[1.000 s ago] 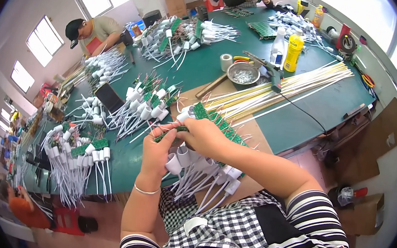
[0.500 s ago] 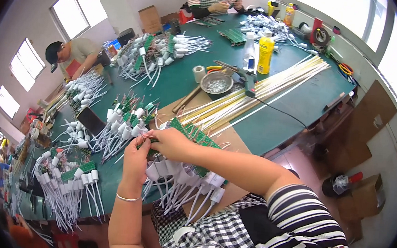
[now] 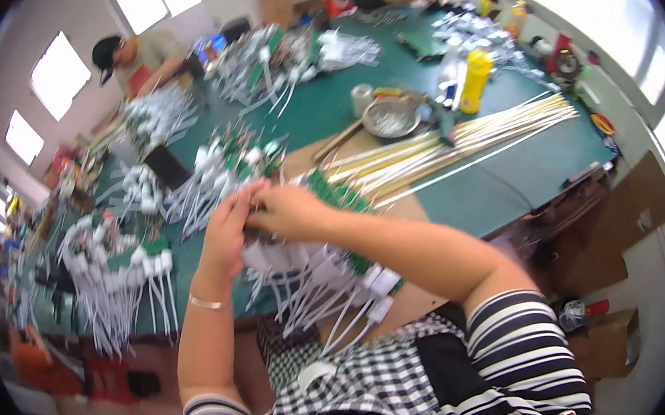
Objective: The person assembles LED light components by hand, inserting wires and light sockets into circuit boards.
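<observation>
My left hand [image 3: 226,233] and my right hand [image 3: 288,211] meet at the near edge of the table, fingers pinched together. What lies between the fingertips is small and smeared by motion. Just beyond and under my right wrist runs a strip of green circuit boards [image 3: 332,190] with thin reddish wires sticking up. Below my right forearm hang white cylindrical parts [image 3: 328,269] with white cables, partly covered by that arm. Left of my left hand lies another bunch of white parts with cables and green boards [image 3: 212,168].
Long white and yellow strips [image 3: 467,144] lie beyond my hands, beside a metal bowl [image 3: 391,119] and a yellow bottle [image 3: 475,81]. More cable bunches [image 3: 114,274] cover the table's left. A person in a cap [image 3: 134,64] works across the left side; another sits at the far end.
The whole view has tilted and shifted, with blur. My hands stay together at the boards; they appear slightly higher in the picture, and my left fingers look straighter.
</observation>
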`<state>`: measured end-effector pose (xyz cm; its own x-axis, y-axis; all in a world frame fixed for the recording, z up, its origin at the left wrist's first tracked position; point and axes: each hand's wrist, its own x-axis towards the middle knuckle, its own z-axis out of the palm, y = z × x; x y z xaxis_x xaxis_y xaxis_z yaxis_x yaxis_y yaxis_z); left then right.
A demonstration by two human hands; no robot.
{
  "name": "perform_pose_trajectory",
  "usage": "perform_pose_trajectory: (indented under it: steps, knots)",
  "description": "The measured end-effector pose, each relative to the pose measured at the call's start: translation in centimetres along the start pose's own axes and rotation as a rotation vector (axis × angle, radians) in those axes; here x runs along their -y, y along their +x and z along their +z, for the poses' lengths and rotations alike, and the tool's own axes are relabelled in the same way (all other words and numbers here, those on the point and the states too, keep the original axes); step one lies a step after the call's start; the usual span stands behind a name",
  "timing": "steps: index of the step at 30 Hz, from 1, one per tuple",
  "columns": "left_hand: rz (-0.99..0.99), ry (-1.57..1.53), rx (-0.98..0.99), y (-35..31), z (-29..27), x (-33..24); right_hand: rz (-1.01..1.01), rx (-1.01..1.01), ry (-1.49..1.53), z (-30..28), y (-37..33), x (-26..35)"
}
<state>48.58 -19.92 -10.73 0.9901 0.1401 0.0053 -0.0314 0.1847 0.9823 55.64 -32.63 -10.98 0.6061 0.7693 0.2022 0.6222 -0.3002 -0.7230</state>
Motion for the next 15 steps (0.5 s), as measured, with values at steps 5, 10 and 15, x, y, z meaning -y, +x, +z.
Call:
perform_pose_trajectory:
  steps: [5,10,15]
  knots:
    - [0.024,0.161,-0.198,0.6,-1.6,1.2,0.098,-0.005,0.152,1.1,1.6,1.2]
    - [-0.026,0.155,-0.017,1.9,-4.6,0.0,0.158,0.199,0.342,1.5,4.4,0.9]
    - [0.253,0.557,-0.071,3.6,-6.1,-6.5,0.154,0.154,0.878,2.5,9.5,2.9]
